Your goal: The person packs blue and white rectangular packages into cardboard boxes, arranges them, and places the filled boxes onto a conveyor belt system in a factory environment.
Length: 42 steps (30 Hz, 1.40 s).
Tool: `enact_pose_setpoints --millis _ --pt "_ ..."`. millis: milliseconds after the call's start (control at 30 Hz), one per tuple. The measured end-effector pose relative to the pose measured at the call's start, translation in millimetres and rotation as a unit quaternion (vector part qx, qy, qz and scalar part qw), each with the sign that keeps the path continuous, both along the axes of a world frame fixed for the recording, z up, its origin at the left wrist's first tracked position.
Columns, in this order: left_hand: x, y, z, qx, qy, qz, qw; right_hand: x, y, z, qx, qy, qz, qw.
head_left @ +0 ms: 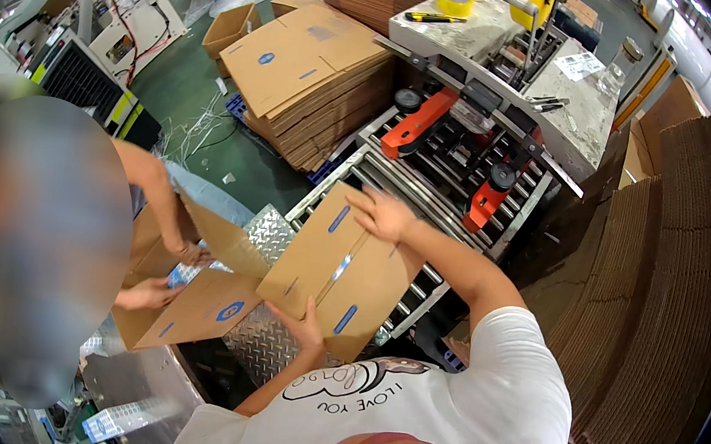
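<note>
A closed cardboard box [305, 256] with blue printed marks sits in front of me, between a diamond-plate metal surface and the roller conveyor. Clear tape runs partway along its middle seam. My right hand [389, 218] lies on the box's far top edge, fingers spread. At the near left edge, my left hand [304, 331] grips the box with thumb and fingers apart. To the left, another person's hands [153, 295] reach into an open cardboard box [205, 308], touching blue-and-white packs [186, 274].
Beyond the box stands a carton-sealing machine [462, 151] with red side guides over rollers. Flattened cartons [305, 56] are stacked at the far left, and tall carton stacks [631, 291] line my right. A yellow tape roll [454, 3] and cutter [435, 19] lie on the machine.
</note>
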<state>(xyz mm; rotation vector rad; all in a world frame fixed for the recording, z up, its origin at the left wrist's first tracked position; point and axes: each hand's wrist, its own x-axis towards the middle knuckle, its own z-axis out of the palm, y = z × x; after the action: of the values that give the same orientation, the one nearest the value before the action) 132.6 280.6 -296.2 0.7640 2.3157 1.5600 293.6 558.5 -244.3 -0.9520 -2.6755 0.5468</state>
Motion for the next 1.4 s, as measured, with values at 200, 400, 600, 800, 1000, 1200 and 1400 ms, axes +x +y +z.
enact_pose_setpoints --millis 200,400,600,800,1000,1200,1400 --pt "86 184 2 0.086 -0.043 -0.024 0.995 60 101 -13 0.139 -0.031 -0.022 0.990" --pt "103 266 11 0.086 -0.081 -0.093 0.989 82 148 -19 0.179 -0.010 -0.080 0.980" --pt "111 298 4 0.055 -0.195 -0.146 0.968 44 46 -36 0.124 0.030 -0.048 0.991" --pt "55 160 -13 -0.106 -0.150 -0.299 0.937 58 -201 -40 -0.356 -0.065 0.028 0.932" --pt "-10 -84 -91 -0.418 -0.424 -0.378 0.709 145 -339 228 -0.182 0.225 -0.291 0.912" --pt "-22 -128 -88 -0.391 -0.313 -0.502 0.706 234 -466 446 0.634 -0.067 -0.470 0.610" --pt "-45 -115 -79 -0.318 -0.239 -0.510 0.763 300 -478 411 0.466 -0.076 -0.542 0.695"
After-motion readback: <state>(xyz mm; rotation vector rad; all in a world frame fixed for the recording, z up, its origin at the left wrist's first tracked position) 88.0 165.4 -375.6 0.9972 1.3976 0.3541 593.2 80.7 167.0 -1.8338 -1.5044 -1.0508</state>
